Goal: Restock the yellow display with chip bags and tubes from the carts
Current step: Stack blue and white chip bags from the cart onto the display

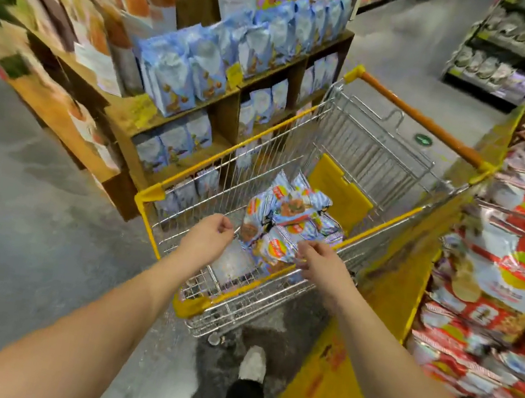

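A wire shopping cart [385, 226] with yellow rims and an orange handle stands in front of me. Inside it lies a heap of blue-and-white striped chip bags [289, 219]. The yellow display [388, 289] on the right is stacked with red-and-white chip bags [512, 275]. My left hand [210, 235] hovers over the cart's near left part, fingers loosely curled and holding nothing. My right hand [320, 259] reaches over the near rim just above the bags, fingers loosely curled; no bag is in it.
A wooden shelf unit [221, 105] with light-blue snack bags stands close to the cart's left side. More shelving [508, 49] lines the aisle at the far right. Grey floor [26, 211] lies open to my left. My shoe [253, 366] is below the cart.
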`<act>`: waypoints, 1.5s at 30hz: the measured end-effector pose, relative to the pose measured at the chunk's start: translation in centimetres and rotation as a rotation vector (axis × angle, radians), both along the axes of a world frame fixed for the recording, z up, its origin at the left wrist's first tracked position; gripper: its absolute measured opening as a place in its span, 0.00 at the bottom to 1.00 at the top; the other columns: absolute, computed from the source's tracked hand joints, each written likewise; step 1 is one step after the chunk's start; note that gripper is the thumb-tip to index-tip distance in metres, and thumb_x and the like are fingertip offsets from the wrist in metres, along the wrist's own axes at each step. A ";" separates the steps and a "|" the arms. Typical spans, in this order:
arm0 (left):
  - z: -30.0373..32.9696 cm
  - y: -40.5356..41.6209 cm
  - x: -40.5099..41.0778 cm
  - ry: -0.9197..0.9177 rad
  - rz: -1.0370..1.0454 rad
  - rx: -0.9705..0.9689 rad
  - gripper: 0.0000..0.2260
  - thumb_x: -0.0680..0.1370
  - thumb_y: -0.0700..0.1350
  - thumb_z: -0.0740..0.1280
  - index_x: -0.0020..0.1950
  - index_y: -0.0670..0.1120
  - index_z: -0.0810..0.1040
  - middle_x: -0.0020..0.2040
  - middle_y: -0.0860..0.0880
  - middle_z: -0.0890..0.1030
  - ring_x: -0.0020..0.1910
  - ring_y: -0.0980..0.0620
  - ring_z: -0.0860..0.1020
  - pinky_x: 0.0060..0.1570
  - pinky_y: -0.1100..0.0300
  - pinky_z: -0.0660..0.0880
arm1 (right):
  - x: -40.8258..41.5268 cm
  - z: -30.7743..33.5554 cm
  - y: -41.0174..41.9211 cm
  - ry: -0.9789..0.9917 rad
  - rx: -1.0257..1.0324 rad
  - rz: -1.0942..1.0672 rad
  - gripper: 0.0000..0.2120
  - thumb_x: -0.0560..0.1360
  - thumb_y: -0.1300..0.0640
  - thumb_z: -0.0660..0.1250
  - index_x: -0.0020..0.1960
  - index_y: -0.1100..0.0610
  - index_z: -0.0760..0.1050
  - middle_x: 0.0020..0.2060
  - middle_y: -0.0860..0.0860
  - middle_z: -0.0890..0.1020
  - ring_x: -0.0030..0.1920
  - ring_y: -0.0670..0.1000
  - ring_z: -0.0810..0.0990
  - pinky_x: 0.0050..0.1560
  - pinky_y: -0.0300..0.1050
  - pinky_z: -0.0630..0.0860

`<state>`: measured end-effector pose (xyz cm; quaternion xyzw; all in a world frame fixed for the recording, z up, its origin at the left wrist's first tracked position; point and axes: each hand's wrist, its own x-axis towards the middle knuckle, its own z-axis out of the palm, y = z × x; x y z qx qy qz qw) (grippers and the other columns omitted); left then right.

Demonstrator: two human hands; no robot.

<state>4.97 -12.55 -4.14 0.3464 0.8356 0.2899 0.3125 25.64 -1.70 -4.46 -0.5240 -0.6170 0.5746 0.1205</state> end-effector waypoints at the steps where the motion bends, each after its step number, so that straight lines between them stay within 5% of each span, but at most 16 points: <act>1: -0.2 1.2 -0.6 0.002 -0.009 -0.005 0.05 0.79 0.46 0.63 0.53 0.49 0.75 0.46 0.48 0.80 0.40 0.50 0.76 0.37 0.59 0.68 | -0.5 -0.4 1.8 -0.008 -0.023 -0.005 0.13 0.78 0.43 0.63 0.52 0.53 0.75 0.48 0.50 0.82 0.47 0.50 0.82 0.48 0.51 0.77; 10: -4.1 14.3 -6.3 -0.023 -0.036 -0.153 0.07 0.82 0.41 0.58 0.57 0.46 0.74 0.47 0.46 0.77 0.35 0.52 0.74 0.29 0.66 0.69 | -6.5 -6.8 20.5 -0.068 -0.117 -0.118 0.19 0.77 0.42 0.63 0.52 0.58 0.74 0.43 0.55 0.78 0.37 0.52 0.72 0.38 0.47 0.67; 14: -7.2 20.6 -7.5 0.009 -0.103 -0.306 0.13 0.81 0.41 0.58 0.64 0.44 0.74 0.56 0.44 0.79 0.50 0.46 0.79 0.46 0.63 0.73 | -8.3 -10.1 27.9 -0.251 -0.050 -0.085 0.22 0.79 0.43 0.59 0.61 0.60 0.74 0.52 0.56 0.76 0.51 0.57 0.76 0.47 0.45 0.69; 17: -9.7 24.8 -7.7 0.020 -0.191 -0.412 0.15 0.80 0.39 0.59 0.66 0.44 0.74 0.60 0.42 0.79 0.56 0.43 0.78 0.46 0.62 0.74 | -9.6 -12.7 32.4 -0.348 -0.038 -0.062 0.19 0.79 0.47 0.58 0.60 0.60 0.73 0.56 0.59 0.76 0.49 0.58 0.75 0.44 0.44 0.67; 22: -14.2 29.6 -7.9 0.164 -0.561 -0.573 0.20 0.75 0.37 0.69 0.67 0.40 0.73 0.63 0.40 0.74 0.65 0.42 0.73 0.58 0.55 0.72 | -11.2 -16.7 35.8 -0.426 -0.082 -0.063 0.14 0.79 0.51 0.58 0.55 0.60 0.73 0.48 0.59 0.76 0.47 0.58 0.73 0.45 0.45 0.67; 25: -15.9 31.1 -8.3 0.318 -0.781 -0.617 0.29 0.76 0.37 0.66 0.77 0.43 0.61 0.77 0.43 0.61 0.73 0.43 0.65 0.67 0.53 0.64 | -11.8 -19.3 36.4 -0.402 -0.165 -0.096 0.20 0.81 0.47 0.56 0.62 0.63 0.70 0.61 0.63 0.74 0.59 0.61 0.74 0.57 0.49 0.69; 28: -18.0 32.2 -8.8 0.474 -0.963 -0.683 0.29 0.78 0.37 0.62 0.78 0.45 0.58 0.79 0.43 0.56 0.71 0.38 0.66 0.66 0.47 0.69 | -11.3 -21.1 36.2 -0.401 -0.276 -0.191 0.32 0.81 0.42 0.55 0.74 0.65 0.59 0.72 0.63 0.66 0.70 0.63 0.66 0.67 0.52 0.64; 33: -21.9 33.7 -9.4 0.641 -1.157 -0.725 0.32 0.77 0.30 0.56 0.79 0.48 0.55 0.80 0.51 0.46 0.67 0.40 0.70 0.53 0.47 0.73 | -10.7 -22.8 36.6 -0.388 -0.408 -0.074 0.32 0.82 0.40 0.47 0.74 0.63 0.64 0.71 0.60 0.69 0.70 0.61 0.68 0.69 0.52 0.65; 36: -23.5 34.1 -9.6 0.780 -1.202 -0.666 0.29 0.78 0.30 0.55 0.77 0.47 0.57 0.80 0.51 0.48 0.54 0.42 0.76 0.37 0.51 0.72 | -11.1 -23.1 37.3 -0.371 -0.466 -0.081 0.33 0.81 0.39 0.52 0.77 0.62 0.58 0.76 0.59 0.62 0.73 0.61 0.63 0.70 0.53 0.64; 45: -23.4 32.5 -11.0 0.878 -1.078 -0.672 0.18 0.75 0.34 0.62 0.64 0.43 0.71 0.67 0.44 0.73 0.52 0.40 0.75 0.43 0.51 0.71 | -9.4 -21.0 36.2 -0.323 -0.457 -0.173 0.45 0.70 0.33 0.67 0.74 0.64 0.64 0.72 0.62 0.67 0.68 0.65 0.70 0.62 0.62 0.71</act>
